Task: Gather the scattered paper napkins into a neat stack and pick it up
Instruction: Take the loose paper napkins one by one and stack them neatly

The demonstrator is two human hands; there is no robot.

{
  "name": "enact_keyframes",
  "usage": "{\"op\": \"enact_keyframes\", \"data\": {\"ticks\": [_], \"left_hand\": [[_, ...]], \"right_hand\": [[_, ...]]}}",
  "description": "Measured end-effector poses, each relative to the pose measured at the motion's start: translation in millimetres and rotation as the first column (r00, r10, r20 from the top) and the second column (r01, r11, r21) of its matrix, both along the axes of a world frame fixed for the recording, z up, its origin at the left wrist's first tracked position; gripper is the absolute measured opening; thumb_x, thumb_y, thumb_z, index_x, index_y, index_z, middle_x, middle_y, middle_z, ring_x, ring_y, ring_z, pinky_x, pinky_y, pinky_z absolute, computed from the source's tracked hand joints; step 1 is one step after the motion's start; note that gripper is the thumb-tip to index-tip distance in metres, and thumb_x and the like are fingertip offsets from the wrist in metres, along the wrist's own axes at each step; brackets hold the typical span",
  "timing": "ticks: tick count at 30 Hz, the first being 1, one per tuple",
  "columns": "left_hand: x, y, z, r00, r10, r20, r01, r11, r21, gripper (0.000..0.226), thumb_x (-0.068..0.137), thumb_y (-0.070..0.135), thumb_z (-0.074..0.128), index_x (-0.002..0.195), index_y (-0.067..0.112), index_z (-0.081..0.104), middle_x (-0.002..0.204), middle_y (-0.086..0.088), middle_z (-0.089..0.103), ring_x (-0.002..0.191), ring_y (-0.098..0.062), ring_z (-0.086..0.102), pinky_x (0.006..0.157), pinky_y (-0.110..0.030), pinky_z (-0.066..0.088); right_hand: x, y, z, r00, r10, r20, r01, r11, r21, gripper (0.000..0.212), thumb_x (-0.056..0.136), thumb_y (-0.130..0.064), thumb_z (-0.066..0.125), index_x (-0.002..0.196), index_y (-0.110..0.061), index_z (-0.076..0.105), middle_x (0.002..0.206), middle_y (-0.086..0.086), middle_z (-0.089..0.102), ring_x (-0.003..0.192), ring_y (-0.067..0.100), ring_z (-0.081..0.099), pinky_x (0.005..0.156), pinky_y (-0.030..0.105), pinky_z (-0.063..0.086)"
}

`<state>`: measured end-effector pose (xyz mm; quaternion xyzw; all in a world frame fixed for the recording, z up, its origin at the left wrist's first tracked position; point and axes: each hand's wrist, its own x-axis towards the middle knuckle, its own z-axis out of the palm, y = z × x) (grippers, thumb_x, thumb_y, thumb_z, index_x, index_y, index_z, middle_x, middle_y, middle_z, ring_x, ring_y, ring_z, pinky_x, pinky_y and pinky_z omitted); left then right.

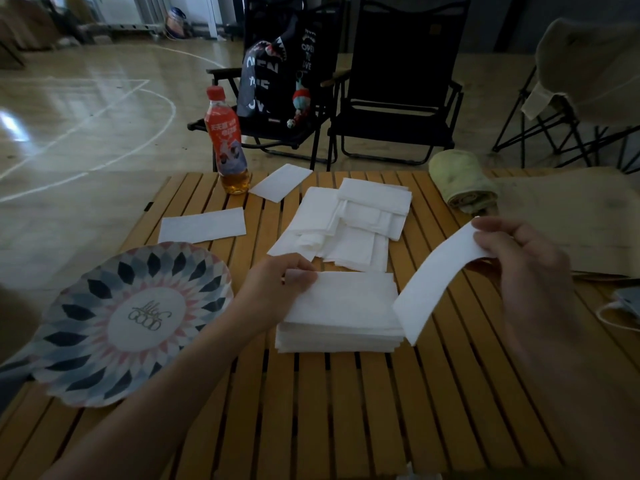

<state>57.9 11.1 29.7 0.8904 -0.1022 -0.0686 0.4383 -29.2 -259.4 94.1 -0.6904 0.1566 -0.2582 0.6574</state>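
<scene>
A neat stack of white paper napkins [341, 315] lies on the wooden slatted table [346, 410], near its middle. My left hand [277, 284] pinches the stack's top left corner. To the right, my right hand [519, 268] pinches the upper end of a single long napkin [436, 280], which hangs down to the stack's right edge. Behind the stack sits a loose, untidy heap of napkins [349, 223]. Two single napkins lie apart: one [202, 225] at the left and one [280, 182] near the bottle.
A patterned paper plate [114, 327] lies at the left front. A red-labelled drink bottle [227, 140] stands at the table's back left. A rolled green cloth [460, 181] and a brown paper sheet [571, 216] lie at the right, with a face mask [627, 303] at the edge. Folding chairs stand behind.
</scene>
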Motion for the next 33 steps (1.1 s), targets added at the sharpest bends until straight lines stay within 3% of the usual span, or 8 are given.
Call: {"op": "enact_keyframes", "data": {"ticks": [6, 10, 13, 17, 19, 23, 26, 33], "left_hand": [[2.7, 4.8, -6.8, 0.990, -0.001, 0.141, -0.025, 0.983, 0.181, 0.017, 0.090, 0.048, 0.062, 0.103, 0.038, 0.065, 0.098, 0.020, 0.060, 0.092, -0.004, 0.058, 0.074, -0.020, 0.043], [-5.1, 3.6, -4.1, 0.910, 0.009, 0.414, -0.191, 0.897, 0.400, 0.031, 0.089, 0.057, 0.058, 0.111, 0.035, 0.058, 0.112, 0.017, 0.047, 0.097, -0.005, 0.049, 0.079, -0.027, 0.040], [-16.6, -4.6, 10.6, 0.910, 0.088, 0.405, -0.166, 0.973, 0.160, 0.030, 0.095, 0.057, 0.044, 0.105, 0.033, 0.059, 0.108, 0.015, 0.055, 0.091, -0.004, 0.056, 0.073, -0.022, 0.042], [-32.6, -13.9, 29.9, 0.984, -0.021, -0.175, -0.049, 0.919, -0.391, 0.054, 0.089, 0.070, 0.035, 0.107, 0.032, 0.069, 0.099, 0.011, 0.071, 0.091, -0.005, 0.066, 0.078, -0.030, 0.053], [-34.5, -11.2, 30.8, 0.959, -0.042, -0.282, -0.094, 0.887, -0.452, 0.040, 0.089, 0.060, 0.053, 0.107, 0.028, 0.070, 0.099, 0.003, 0.072, 0.089, -0.018, 0.070, 0.079, -0.041, 0.060], [-26.9, 0.1, 28.0, 0.961, 0.112, -0.251, -0.221, 0.858, -0.464, 0.026, 0.083, 0.033, 0.077, 0.105, 0.026, 0.066, 0.100, 0.000, 0.071, 0.080, -0.013, 0.071, 0.063, -0.025, 0.057], [-19.4, 5.7, 22.9, 0.966, 0.190, -0.173, -0.247, 0.875, -0.417, 0.026, 0.084, 0.029, 0.076, 0.104, 0.022, 0.061, 0.095, -0.003, 0.069, 0.076, -0.013, 0.071, 0.061, -0.028, 0.061], [-11.8, 2.1, -0.1, 0.954, 0.257, 0.152, -0.251, 0.966, -0.060, 0.021, 0.086, 0.035, 0.073, 0.097, 0.032, 0.056, 0.087, 0.014, 0.062, 0.079, -0.006, 0.062, 0.067, -0.025, 0.055]], "right_hand": [[-3.4, 10.8, -0.2, 0.986, 0.165, 0.020, -0.166, 0.984, 0.058, 0.015, 0.093, -0.014, 0.062, 0.099, -0.024, 0.072, 0.103, -0.009, 0.071, 0.099, 0.014, 0.069, 0.071, 0.024, 0.057], [-2.5, 28.7, -1.5, 0.939, 0.334, 0.079, -0.343, 0.925, 0.162, 0.014, 0.088, -0.014, 0.065, 0.100, -0.019, 0.071, 0.097, -0.012, 0.075, 0.092, 0.008, 0.072, 0.068, 0.019, 0.056], [-1.6, 40.7, -4.3, 0.906, 0.399, 0.139, -0.422, 0.870, 0.254, 0.020, 0.079, -0.022, 0.068, 0.098, -0.018, 0.073, 0.100, -0.004, 0.075, 0.093, 0.012, 0.072, 0.067, 0.019, 0.056], [-1.3, 50.2, -7.8, 0.906, 0.395, 0.150, -0.421, 0.869, 0.259, 0.022, 0.081, -0.025, 0.069, 0.102, -0.016, 0.071, 0.101, -0.006, 0.074, 0.096, 0.014, 0.071, 0.073, 0.023, 0.057], [-1.7, 50.9, -8.7, 0.915, 0.387, 0.110, -0.402, 0.892, 0.209, 0.020, 0.084, -0.025, 0.069, 0.102, -0.018, 0.070, 0.098, -0.005, 0.075, 0.095, 0.014, 0.072, 0.074, 0.024, 0.058], [-4.2, 43.0, -15.7, 0.944, 0.306, -0.126, -0.322, 0.937, -0.138, 0.008, 0.091, -0.025, 0.068, 0.098, -0.029, 0.069, 0.093, -0.012, 0.075, 0.086, 0.006, 0.071, 0.065, 0.021, 0.057], [-5.0, 39.0, -26.9, 0.925, 0.225, -0.308, -0.339, 0.855, -0.393, 0.006, 0.091, -0.029, 0.068, 0.096, -0.033, 0.066, 0.084, -0.015, 0.073, 0.074, -0.004, 0.069, 0.058, 0.017, 0.051], [-5.6, 49.9, -40.3, 0.876, 0.119, -0.468, -0.432, 0.628, -0.647, 0.006, 0.092, -0.037, 0.066, 0.092, -0.039, 0.061, 0.085, -0.019, 0.062, 0.074, -0.003, 0.060, 0.050, 0.009, 0.044]]}}
